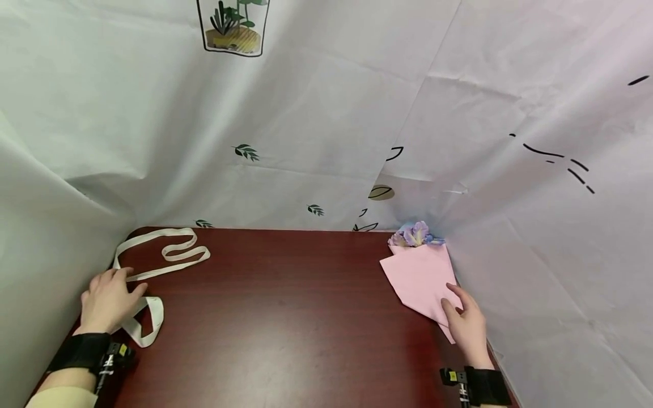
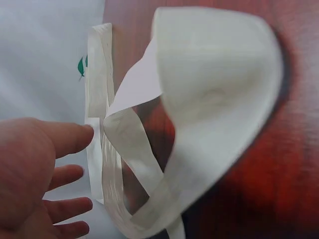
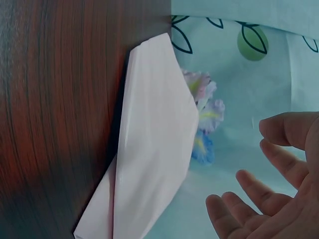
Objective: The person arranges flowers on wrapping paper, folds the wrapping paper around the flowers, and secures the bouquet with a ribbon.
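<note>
A long cream-white ribbon [image 1: 157, 317] lies in loose loops at the table's left side. My left hand [image 1: 108, 300] is over it, fingers relaxed and spread. In the left wrist view the thumb tip overlaps the ribbon's edge, and a wide loop of ribbon [image 2: 219, 64] fills the foreground. On the right, a folded pink paper wrap [image 1: 418, 277] has purple and blue flowers [image 1: 415, 233] showing at its far end. Beside its near right edge is my right hand [image 1: 466, 323], loosely curved with nothing held. The right wrist view shows its fingers apart from the paper [image 3: 154, 124].
The dark reddish-brown wooden table [image 1: 280, 294] stretches between the two hands. White cloth [image 1: 316, 113] with printed leaves and a plant jar hangs behind the table and along both sides, close to each hand. Black straps with small cameras [image 1: 119, 350] are on both wrists.
</note>
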`<state>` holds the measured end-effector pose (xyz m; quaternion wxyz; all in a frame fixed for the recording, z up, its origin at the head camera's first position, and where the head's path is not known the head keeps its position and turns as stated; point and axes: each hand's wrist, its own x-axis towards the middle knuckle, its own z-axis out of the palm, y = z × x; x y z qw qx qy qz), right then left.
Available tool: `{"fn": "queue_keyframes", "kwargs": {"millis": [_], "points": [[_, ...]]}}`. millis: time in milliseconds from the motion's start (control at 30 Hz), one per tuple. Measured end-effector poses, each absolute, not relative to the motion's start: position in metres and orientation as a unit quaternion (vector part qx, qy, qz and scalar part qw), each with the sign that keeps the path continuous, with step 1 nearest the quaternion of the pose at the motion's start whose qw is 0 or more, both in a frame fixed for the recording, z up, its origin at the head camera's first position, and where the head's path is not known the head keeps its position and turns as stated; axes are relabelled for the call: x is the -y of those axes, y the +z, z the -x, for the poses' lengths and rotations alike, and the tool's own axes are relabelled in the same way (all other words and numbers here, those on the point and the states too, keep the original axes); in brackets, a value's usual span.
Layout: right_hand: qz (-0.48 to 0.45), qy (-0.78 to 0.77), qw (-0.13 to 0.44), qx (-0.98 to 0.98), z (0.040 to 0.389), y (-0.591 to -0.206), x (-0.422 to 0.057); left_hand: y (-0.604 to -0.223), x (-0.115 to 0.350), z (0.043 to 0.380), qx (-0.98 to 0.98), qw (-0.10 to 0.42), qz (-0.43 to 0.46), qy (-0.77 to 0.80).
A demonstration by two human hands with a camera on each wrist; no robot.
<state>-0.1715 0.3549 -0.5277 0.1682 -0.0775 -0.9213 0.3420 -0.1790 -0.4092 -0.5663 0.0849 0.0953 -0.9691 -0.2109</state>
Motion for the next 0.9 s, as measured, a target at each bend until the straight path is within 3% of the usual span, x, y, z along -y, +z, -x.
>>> {"fn": "queue_keyframes", "kwargs": {"millis": [567,900], "points": [[0.056,0.355,0.155,0.920,0.173,-0.537,-0.348,-0.571,0.382,0.248,0.979,0.150,0.054,-0.129],[0.048,0.361,0.137,0.921,0.170,-0.541,-0.347,-0.577,0.375,0.256,0.983,0.144,0.042,-0.107]]}}
